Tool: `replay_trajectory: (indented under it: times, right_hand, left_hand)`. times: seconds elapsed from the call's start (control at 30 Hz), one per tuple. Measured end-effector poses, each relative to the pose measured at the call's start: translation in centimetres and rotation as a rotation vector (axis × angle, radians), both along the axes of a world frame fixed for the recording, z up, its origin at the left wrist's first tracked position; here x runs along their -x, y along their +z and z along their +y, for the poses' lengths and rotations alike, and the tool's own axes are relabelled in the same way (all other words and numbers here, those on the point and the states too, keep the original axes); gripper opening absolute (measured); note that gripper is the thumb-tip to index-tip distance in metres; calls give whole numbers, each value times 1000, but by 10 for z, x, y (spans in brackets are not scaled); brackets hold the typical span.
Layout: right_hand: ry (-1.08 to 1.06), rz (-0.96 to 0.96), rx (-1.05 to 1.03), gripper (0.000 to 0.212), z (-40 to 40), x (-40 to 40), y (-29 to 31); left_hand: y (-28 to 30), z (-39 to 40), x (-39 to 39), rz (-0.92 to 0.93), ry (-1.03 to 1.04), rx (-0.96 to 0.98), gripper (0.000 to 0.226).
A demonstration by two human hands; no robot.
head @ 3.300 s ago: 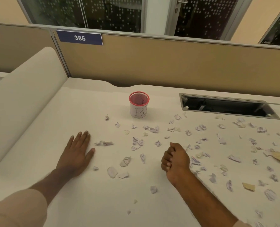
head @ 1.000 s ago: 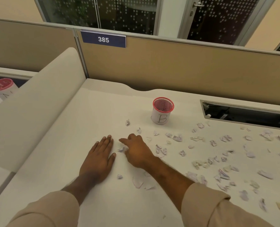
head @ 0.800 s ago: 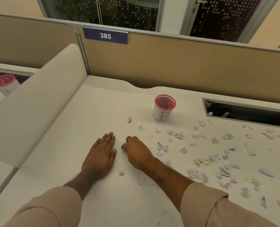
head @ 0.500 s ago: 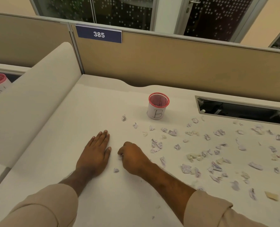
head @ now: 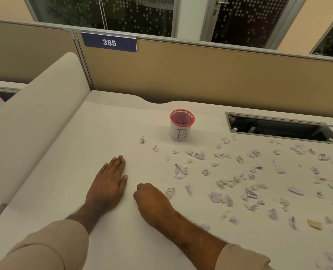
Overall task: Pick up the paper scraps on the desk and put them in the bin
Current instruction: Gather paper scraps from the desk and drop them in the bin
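Scraps (head: 216, 170) right of fisted right grip (head: 152, 197)

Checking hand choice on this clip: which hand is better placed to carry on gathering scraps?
The right hand. Its fingers are curled and it sits beside the paper scraps, on the same side as the bin. The left hand lies flat on bare desk.

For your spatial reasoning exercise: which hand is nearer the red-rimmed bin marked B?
Right. The right hand is curled into a fist just short of the bin; the left hand lies flat, farther to its left.
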State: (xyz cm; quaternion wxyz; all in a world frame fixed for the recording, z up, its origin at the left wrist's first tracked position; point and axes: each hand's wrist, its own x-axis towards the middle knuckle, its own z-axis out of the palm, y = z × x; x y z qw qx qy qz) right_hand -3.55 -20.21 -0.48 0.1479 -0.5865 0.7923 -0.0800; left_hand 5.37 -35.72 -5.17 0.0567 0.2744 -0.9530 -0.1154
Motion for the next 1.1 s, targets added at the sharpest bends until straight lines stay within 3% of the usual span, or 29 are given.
replay_trajectory:
  times: [0.4, 0.67, 1.1]
  right_hand:
    - [-518, -524, 292, 38, 30, 74, 4]
    - [-639, -494, 334, 28, 31, 110, 20]
    - [-772, -578, 475, 10, 46, 165, 40]
  left_hand:
    - [-1, 1, 0, 38, 8, -5, 72]
    - [6, 5, -2, 23, -149, 79, 67]
    - [5, 6, 26, 24, -21, -35, 84]
